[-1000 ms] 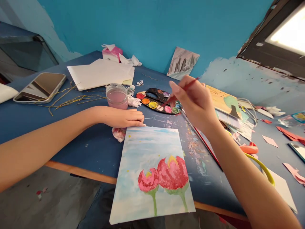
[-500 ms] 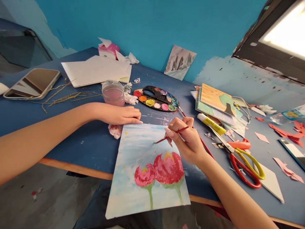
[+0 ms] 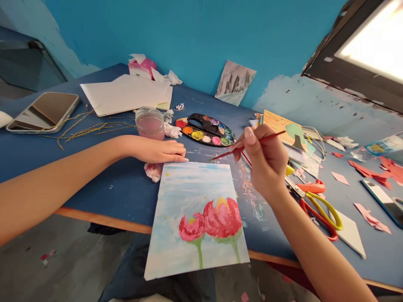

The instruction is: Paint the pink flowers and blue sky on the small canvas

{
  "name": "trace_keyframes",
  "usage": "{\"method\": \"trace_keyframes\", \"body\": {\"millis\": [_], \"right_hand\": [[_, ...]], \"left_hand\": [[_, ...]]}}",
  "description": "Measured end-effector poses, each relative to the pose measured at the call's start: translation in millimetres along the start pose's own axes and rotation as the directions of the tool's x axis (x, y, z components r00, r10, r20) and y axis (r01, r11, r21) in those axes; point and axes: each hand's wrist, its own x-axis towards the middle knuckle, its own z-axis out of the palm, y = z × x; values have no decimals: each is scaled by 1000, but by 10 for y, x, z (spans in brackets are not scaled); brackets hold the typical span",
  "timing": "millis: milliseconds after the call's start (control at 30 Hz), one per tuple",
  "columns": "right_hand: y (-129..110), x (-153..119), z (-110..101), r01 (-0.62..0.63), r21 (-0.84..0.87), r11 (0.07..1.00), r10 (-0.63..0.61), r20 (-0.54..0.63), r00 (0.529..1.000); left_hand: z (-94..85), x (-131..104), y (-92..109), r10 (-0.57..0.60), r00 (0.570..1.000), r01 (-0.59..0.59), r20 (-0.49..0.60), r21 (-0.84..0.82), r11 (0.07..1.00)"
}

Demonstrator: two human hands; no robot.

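Painting [image 3: 195, 205]: lower centre of frame, long axis near-to-far.
Left hand [image 3: 160, 150]: nearer, laid loosely at its upper-left corner.
Right hand [image 3: 264, 157]: pinching brush [image 3: 224, 154], tip just above its top edge.

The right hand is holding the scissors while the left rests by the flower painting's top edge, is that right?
Not quite: the head view shows the right hand holding a red paintbrush; the scissors lie on the table. The left hand rests by the top edge of the flower painting.
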Motion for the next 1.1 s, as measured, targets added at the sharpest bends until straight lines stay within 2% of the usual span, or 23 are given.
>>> {"method": "trace_keyframes", "body": {"millis": [100, 167, 267, 400, 533, 733, 900, 967, 1033, 1100], "right_hand": [[-276, -216, 63, 41, -23, 999, -37, 151, 988], [-488, -376, 98, 104, -29, 994, -90, 304, 948], [-706, -542, 159, 164, 3, 986, -150, 426, 892], [-721, -624, 284, 181, 19, 983, -167, 493, 854], [-617, -646, 373, 185, 32, 982, -176, 507, 844], [-639, -616, 316, 187, 24, 982, -180, 416, 891], [-697, -544, 127, 194, -70, 979, -160, 336, 928], [-627, -471, 22, 139, -142, 980, -100, 252, 962], [-475, -361, -79, 66, -184, 981, -45, 112, 993], [-271, -233, -165, 23, -183, 983, -22, 6, 1000]], "left_hand": [[0, -8, 25, -6, 1000, 6, -2, -11, 1000], [0, -27, 63, -20, 1000, 20, 2, -5, 1000], [0, -57, 109, -18, 1000, 18, -3, -3, 1000], [-1, -53, 88, -16, 1000, 16, -22, 0, 1000], [0, -30, 54, -7, 999, 7, -40, -2, 1000], [4, -89, 151, -34, 999, 34, -33, -24, 999], [6, -68, 153, -38, 998, 38, -46, -7, 999], [2, -42, 109, -34, 998, 34, -47, -5, 999], [-4, -22, 63, -14, 999, 14, -46, -3, 1000], [-9, -14, 35, 4, 999, -4, -48, -8, 1000]]}}
